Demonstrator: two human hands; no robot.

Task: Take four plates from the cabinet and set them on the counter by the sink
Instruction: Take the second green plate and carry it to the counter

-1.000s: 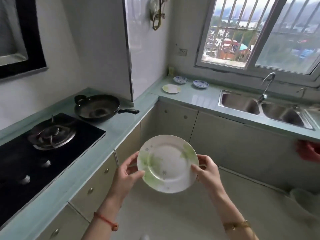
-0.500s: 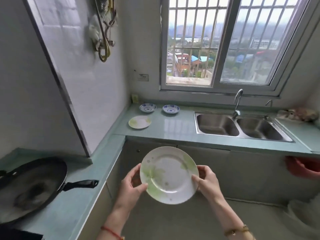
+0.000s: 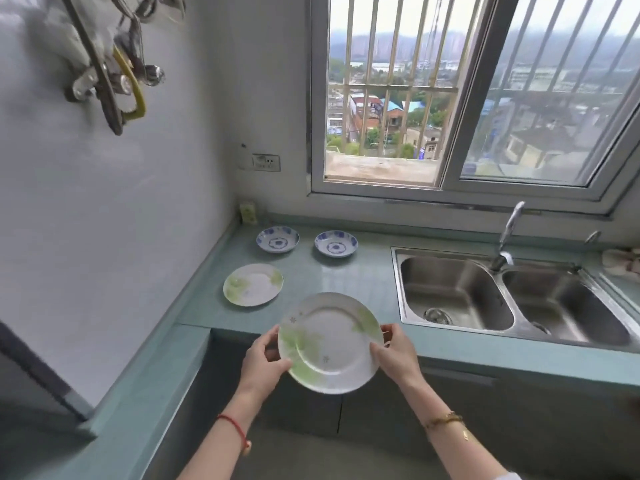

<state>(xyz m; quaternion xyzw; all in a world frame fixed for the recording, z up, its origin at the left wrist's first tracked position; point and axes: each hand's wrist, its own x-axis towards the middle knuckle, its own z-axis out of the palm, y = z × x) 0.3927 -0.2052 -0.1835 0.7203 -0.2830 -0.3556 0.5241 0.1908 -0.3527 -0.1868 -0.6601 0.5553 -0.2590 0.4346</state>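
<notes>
We now stand right at the counter, which was well ahead of our hands a second ago. Our left hand and right hand still pinch the plate by opposite rims, its far edge over the counter's front. Beyond the left hand lie a matching plate and two blue dishes; the sink is beyond the right. With three pieces down, this looks like the fourth, ready to set down.
</notes>
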